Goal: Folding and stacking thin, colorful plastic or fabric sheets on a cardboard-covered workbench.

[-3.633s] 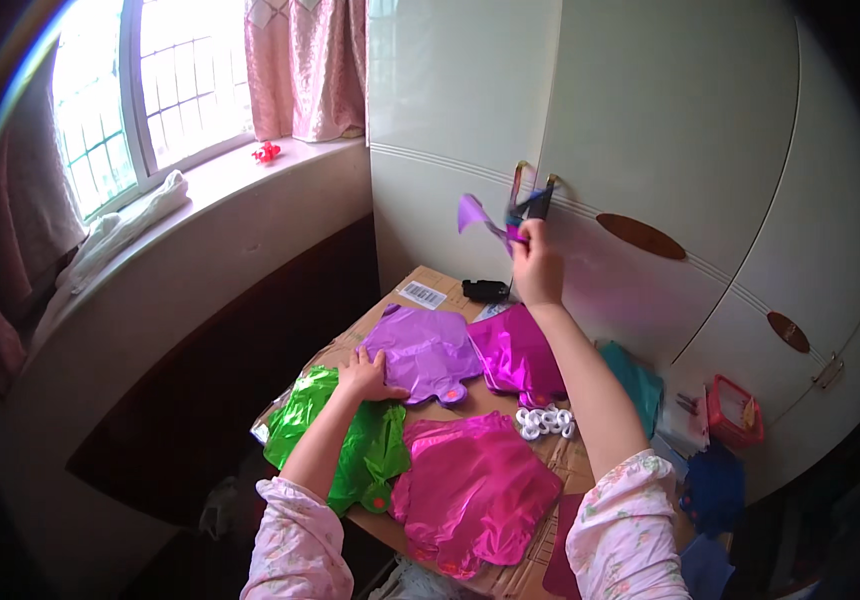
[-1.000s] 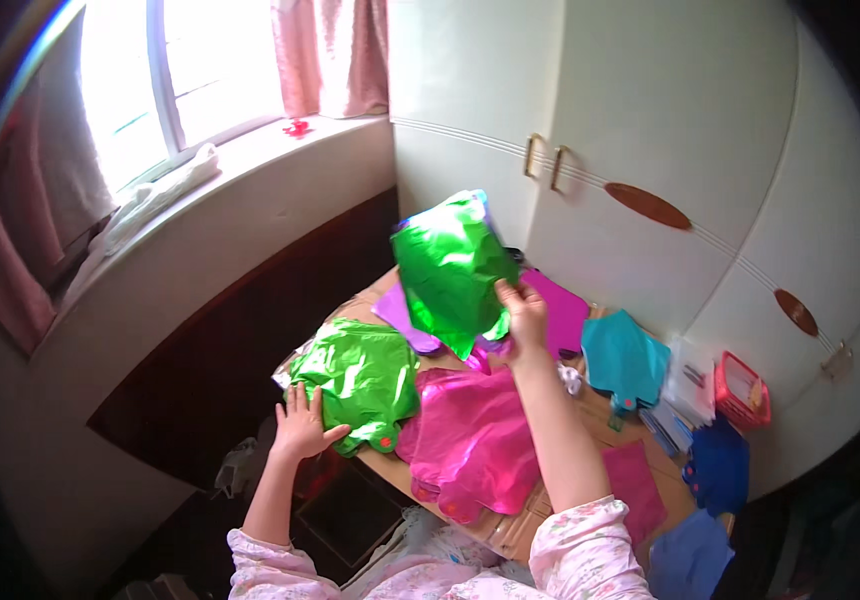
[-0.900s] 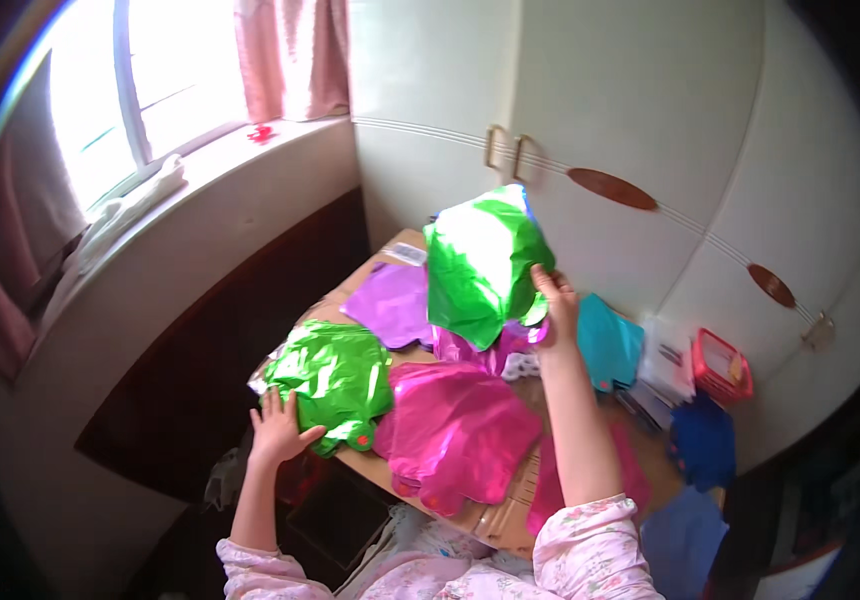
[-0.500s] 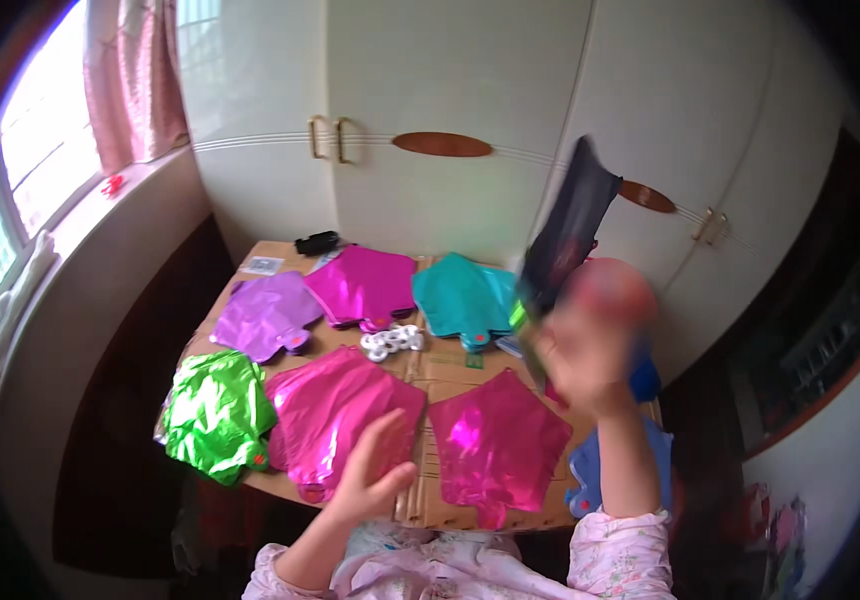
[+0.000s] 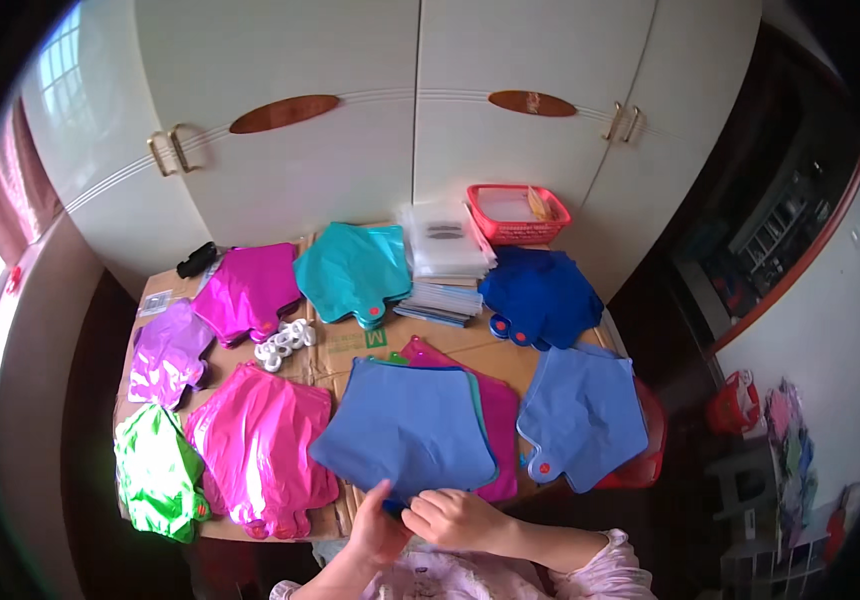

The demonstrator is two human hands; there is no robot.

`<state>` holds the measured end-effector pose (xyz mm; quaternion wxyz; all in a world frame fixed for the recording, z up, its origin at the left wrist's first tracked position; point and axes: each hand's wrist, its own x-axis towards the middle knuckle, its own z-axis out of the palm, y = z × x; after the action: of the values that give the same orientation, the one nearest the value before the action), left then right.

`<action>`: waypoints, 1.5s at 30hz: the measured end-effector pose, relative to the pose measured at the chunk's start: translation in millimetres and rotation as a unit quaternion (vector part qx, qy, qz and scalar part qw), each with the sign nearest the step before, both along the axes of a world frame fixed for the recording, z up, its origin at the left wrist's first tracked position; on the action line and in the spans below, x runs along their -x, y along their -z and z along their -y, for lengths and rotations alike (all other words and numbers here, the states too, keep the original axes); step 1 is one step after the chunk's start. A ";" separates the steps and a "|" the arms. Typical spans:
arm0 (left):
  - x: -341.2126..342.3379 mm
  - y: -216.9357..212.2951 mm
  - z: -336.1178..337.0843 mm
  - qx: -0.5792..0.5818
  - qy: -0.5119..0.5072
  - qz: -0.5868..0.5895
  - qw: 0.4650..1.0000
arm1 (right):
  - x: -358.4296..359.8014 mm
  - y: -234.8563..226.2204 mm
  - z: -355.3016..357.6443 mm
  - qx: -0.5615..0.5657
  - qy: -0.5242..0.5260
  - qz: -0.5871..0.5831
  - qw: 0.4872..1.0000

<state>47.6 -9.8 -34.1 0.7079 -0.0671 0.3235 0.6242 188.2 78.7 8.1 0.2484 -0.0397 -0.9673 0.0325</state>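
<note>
A white wardrobe stands behind the cardboard-topped desk. From the left lie green foil, then glossy pink foil, white rings behind. Next, the blue stack overlaps darker pink foil; the left hand grips its near end between thumb and fingers, the right hand with curled fingers. Rightward lies light-blue foil.

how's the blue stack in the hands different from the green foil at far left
The blue stack looks matte; the green foil is shiny. The blue stack looks fairly smooth, the green foil crinkled. The left hand and right hand hold the blue stack; the green foil lies on the cardboard. Both look sheet-like.
</note>
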 end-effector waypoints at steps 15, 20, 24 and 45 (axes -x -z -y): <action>12.2 -16.9 -3.6 0.011 -0.022 -0.143 0.989 | -49.2 13.6 -60.9 0.318 0.258 -0.122 0.904; 17.6 -2.4 3.0 0.009 -0.002 -0.151 0.989 | -40.0 35.1 -61.0 0.572 0.243 -0.245 0.744; 21.9 -10.1 15.3 0.041 -0.028 -0.109 0.993 | -35.2 36.5 -60.7 0.633 0.232 -0.245 0.696; 35.4 51.5 114.4 0.143 -0.036 -0.164 0.975 | -21.9 42.2 -27.5 0.341 0.250 -0.121 0.898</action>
<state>12.2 -124.2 -85.6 0.6057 -0.0757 0.5182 0.5990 210.1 106.2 -34.0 0.3352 -0.3577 -0.8177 0.3017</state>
